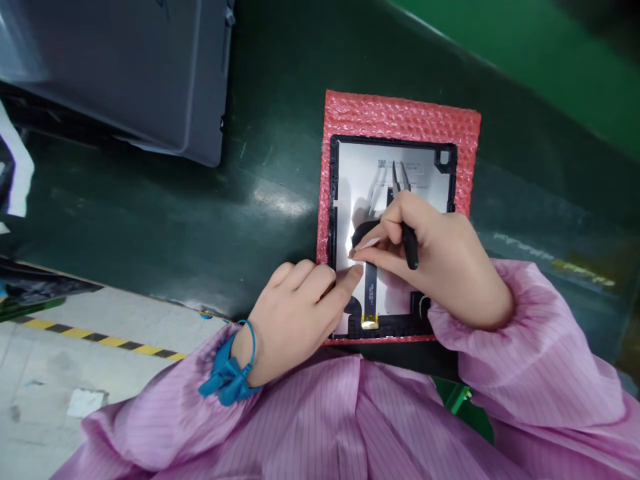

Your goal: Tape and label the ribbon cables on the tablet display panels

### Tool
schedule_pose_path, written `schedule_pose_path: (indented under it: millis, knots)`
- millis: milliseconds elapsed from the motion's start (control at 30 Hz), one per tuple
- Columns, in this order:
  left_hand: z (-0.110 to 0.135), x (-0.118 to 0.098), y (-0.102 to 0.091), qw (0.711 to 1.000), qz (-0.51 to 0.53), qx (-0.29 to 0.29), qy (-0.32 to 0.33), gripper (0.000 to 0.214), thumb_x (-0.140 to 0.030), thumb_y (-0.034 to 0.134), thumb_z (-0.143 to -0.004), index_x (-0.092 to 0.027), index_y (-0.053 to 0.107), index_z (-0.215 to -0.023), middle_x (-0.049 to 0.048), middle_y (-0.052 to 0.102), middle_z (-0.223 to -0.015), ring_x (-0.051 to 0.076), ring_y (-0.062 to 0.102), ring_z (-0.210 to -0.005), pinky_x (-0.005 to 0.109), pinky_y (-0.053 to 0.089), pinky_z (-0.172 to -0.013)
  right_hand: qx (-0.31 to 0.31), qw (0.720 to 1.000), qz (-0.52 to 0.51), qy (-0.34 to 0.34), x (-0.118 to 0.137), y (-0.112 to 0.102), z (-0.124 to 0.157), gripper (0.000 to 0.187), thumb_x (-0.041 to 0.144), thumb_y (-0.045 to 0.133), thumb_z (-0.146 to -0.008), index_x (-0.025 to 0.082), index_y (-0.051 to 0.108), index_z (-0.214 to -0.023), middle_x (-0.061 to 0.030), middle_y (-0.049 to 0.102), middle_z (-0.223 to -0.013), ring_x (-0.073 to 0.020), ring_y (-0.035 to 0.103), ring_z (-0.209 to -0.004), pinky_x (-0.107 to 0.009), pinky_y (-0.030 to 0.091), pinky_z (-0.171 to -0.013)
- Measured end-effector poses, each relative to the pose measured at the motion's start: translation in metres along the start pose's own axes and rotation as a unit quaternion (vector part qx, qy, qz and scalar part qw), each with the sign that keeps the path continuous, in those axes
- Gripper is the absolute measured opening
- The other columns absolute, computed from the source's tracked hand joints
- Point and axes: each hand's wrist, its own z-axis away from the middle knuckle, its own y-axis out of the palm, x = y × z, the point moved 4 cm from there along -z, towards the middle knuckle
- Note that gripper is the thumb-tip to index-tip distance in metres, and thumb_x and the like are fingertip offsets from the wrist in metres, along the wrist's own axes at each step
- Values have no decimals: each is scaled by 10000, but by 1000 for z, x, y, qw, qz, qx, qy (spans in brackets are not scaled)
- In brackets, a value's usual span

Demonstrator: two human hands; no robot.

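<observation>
A display panel (355, 167) with a black frame and silvery back lies on a sheet of red bubble wrap (400, 110). My right hand (433, 243) is over the panel, holding black-handled tweezers (410, 247) whose tips point away from me. Its thumb and index finger come together at the panel's middle, beside a small white piece (370, 243); whether they pinch it is unclear. Below them a black flex cable (371, 290) runs to the near edge. My left hand (295, 310) rests on the panel's left edge, index finger stretched toward the cable, other fingers curled.
A large grey plastic case (150, 73) stands at the upper left of the dark green table (270, 193). White strips (17, 173) lie at the far left. Yellow-black tape (100, 338) marks the floor beyond the table's near edge.
</observation>
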Motion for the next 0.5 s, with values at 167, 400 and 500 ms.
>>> schedule_pose_path:
  millis: [167,400,500]
  knots:
    - [0,-1,1,1000,-11,8,0,326,-135,514,-1006,-126,696,-1276,22,626,-818,210,534,-754,349,400,-670,-34,999,-9,17,-6,1,-2,463,232,877,-797,269,416,-825,60,689,-801,-153,639,-628,-307,453,-615]
    - [1,-1,3,1000,-18,0,5,345,-135,524,-1002,-121,698,-1300,28,618,-821,213,529,-759,354,415,-665,-165,986,-9,-29,-23,-8,-32,517,319,918,-767,289,424,-918,49,549,-839,-193,624,-778,-355,526,-722]
    - [7,-1,5,1000,-27,-12,7,341,-134,520,-1004,-145,704,-1292,35,630,-838,207,559,-813,340,439,-700,-196,980,-19,-28,-34,-18,-32,380,380,816,-887,289,475,-1027,26,584,-890,-189,643,-812,-348,548,-733]
